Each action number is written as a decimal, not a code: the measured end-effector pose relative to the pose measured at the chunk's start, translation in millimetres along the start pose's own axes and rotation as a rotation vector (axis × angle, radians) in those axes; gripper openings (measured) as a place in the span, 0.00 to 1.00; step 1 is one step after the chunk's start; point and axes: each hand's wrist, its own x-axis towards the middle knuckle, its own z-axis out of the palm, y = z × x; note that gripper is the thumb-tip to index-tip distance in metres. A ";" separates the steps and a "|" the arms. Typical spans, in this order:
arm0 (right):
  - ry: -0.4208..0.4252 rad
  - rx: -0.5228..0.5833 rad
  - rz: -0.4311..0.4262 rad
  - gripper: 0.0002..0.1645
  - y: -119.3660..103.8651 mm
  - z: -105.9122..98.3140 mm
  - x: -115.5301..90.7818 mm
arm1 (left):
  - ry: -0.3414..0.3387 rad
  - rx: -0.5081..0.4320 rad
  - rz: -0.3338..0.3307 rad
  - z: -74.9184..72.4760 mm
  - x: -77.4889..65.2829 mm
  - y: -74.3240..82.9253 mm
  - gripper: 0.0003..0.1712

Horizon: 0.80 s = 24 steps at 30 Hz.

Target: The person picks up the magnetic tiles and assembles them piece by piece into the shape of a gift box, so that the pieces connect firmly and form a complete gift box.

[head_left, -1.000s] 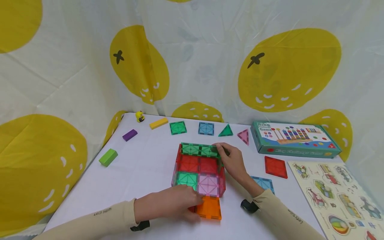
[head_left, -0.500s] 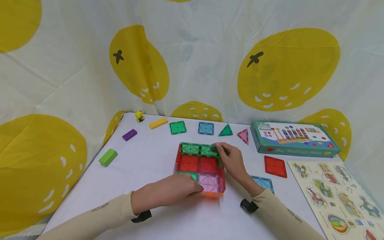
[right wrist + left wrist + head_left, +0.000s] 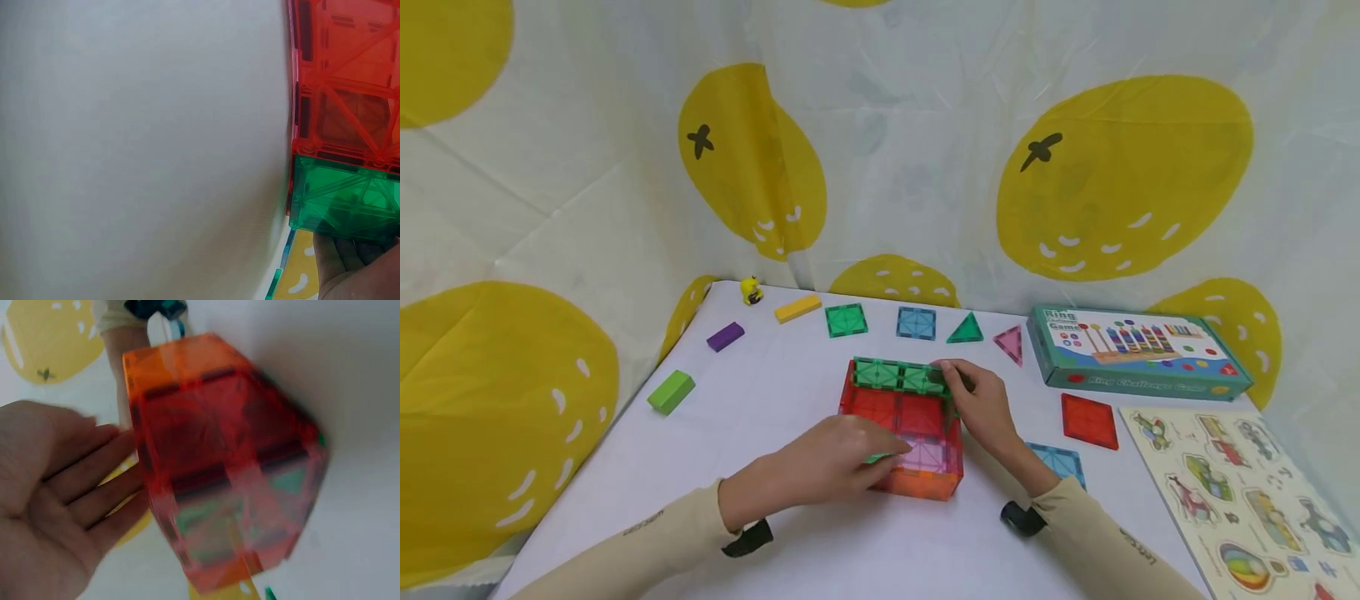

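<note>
A low box of see-through magnetic tiles (image 3: 921, 410) stands mid-table, with green tiles along its back, red sides and a pink floor tile. Along its front stands an orange magnetic tile (image 3: 925, 485). My left hand (image 3: 820, 462) reaches over the front left part, hiding some of the floor and front wall. In the left wrist view that hand (image 3: 69, 487) has its fingers extended against the box's edge. My right hand (image 3: 983, 408) pinches a green magnetic tile (image 3: 344, 194) at the back right corner. The right wrist view shows its fingers (image 3: 350, 255) under that green tile.
Behind the box lie a green square tile (image 3: 846, 320), a blue one (image 3: 916, 322) and two triangles. At right are a red tile (image 3: 1089, 421), a blue tile (image 3: 1060, 463), a game box (image 3: 1138, 350) and a puzzle board (image 3: 1240, 492). Several blocks lie at left, including a green block (image 3: 672, 392).
The orange tile, flat in front of the box a second ago, has swung up to form the front wall. My left hand moved up and slightly left; the right hand stayed at its corner.
</note>
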 end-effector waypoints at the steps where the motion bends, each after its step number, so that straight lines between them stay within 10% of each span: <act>1: -0.001 0.003 0.001 0.18 0.0 -0.1 0.2 | 0.075 -0.028 0.013 -2.1 -0.8 -4.3 0.14; 5: 0.000 0.012 -0.004 0.18 0.6 -0.5 0.5 | 0.408 -0.119 -0.032 -10.1 -0.7 -31.4 0.14; 9: 0.000 0.027 0.005 0.19 1.6 0.4 -0.8 | 0.616 -0.239 -0.264 -11.3 3.3 -68.7 0.14; 14: -0.007 0.028 0.023 0.19 2.3 0.3 -2.4 | 0.563 -0.581 -0.520 -8.3 10.8 -102.1 0.14; 24: -0.013 0.023 0.014 0.18 0.6 -0.5 0.2 | 0.439 -1.041 -0.636 -7.5 26.0 -122.3 0.16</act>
